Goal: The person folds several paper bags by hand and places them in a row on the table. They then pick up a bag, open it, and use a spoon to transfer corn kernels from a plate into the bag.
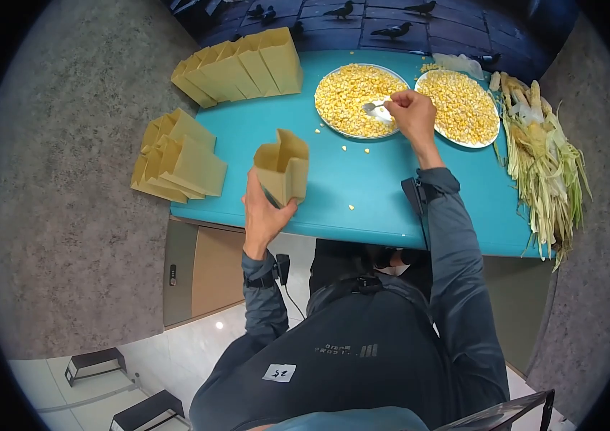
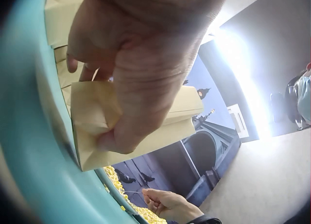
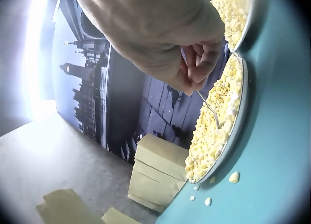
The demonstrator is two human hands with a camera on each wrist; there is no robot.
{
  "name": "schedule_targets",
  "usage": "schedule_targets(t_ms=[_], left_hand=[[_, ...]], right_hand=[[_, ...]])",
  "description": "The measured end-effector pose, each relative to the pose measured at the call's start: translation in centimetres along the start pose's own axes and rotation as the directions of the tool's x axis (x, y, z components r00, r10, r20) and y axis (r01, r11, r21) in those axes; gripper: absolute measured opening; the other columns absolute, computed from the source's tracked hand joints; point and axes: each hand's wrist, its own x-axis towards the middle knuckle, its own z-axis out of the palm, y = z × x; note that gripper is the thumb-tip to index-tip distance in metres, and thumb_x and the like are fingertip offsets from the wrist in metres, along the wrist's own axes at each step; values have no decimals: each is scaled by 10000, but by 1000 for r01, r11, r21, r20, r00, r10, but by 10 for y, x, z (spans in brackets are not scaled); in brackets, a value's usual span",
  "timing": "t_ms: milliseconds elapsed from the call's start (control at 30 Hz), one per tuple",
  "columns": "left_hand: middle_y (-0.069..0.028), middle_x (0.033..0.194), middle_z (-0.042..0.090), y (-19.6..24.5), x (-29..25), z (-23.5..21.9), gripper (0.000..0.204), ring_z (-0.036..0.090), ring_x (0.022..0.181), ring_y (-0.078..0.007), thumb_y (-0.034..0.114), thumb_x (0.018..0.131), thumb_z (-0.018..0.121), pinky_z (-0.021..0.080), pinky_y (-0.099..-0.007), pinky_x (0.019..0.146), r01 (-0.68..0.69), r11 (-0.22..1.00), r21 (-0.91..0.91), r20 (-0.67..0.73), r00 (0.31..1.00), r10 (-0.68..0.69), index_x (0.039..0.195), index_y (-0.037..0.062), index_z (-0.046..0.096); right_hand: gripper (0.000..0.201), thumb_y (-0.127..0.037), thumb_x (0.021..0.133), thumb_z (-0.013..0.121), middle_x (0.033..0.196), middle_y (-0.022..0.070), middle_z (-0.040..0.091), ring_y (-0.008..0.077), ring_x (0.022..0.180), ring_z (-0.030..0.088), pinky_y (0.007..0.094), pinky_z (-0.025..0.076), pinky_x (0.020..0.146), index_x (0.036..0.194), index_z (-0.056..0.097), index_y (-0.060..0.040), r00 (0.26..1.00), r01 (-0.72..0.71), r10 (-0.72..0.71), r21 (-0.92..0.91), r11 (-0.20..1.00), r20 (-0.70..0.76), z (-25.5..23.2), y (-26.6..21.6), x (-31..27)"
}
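My left hand (image 1: 262, 218) grips an open-topped brown paper bag (image 1: 289, 176) near the table's front edge. In the left wrist view the thumb presses against one side of the bag (image 2: 90, 119). My right hand (image 1: 414, 117) pinches the handle of a small metal spoon (image 1: 370, 108) over the left plate (image 1: 354, 136) of loose corn kernels (image 1: 344, 90). In the right wrist view the tip of the spoon (image 3: 209, 107) is down among the kernels. A pale bare patch of the plate shows beside it.
A second plate (image 1: 465, 146) of kernels stands to the right. Corn husks and cobs (image 1: 538, 154) lie at the right edge, a clear plastic bag (image 1: 461, 65) behind. Two groups of upright paper bags (image 1: 244, 68) stand at the left. Several stray kernels (image 1: 351, 207) dot the teal table (image 1: 384, 205).
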Motion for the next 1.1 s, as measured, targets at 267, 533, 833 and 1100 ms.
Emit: schedule_targets(t_ms=[267, 533, 833, 1100], left_hand=[[-233, 1394, 626, -2, 64, -20, 894, 603, 1294, -449, 50, 676, 883, 513, -497, 1106, -284, 942, 179, 160, 953, 257, 1491, 32, 515], [-221, 1272, 664, -8, 115, -27, 895, 620, 1203, -443, 110, 666, 894, 536, -501, 1057, -256, 927, 275, 372, 917, 143, 1481, 91, 525], [-226, 1331, 665, -16, 144, -18, 970, 633, 1263, -431, 137, 656, 920, 532, -486, 1086, -264, 907, 328, 451, 888, 95, 1530, 75, 501], [-239, 1380, 655, -14, 152, 3, 983, 639, 1275, -439, 167, 660, 921, 538, -490, 1098, -219, 929, 299, 464, 884, 59, 1541, 82, 495]], right_hand=[[192, -165, 832, 820, 878, 161, 819, 290, 813, 811, 393, 636, 790, 967, 843, -31, 988, 148, -141, -127, 981, 65, -26, -5, 25], [153, -141, 765, 822, 797, 158, 810, 265, 738, 804, 375, 641, 767, 850, 841, -16, 988, -54, 67, -92, 994, 142, -15, -1, 27], [50, 47, 870, 778, 833, 156, 800, 189, 717, 795, 280, 665, 661, 899, 803, 79, 876, -482, 399, 434, 761, 273, 28, 1, 24], [128, 22, 893, 802, 905, 150, 780, 184, 752, 780, 280, 661, 678, 987, 747, 89, 898, -437, 331, 493, 752, 291, -3, 3, 35]])
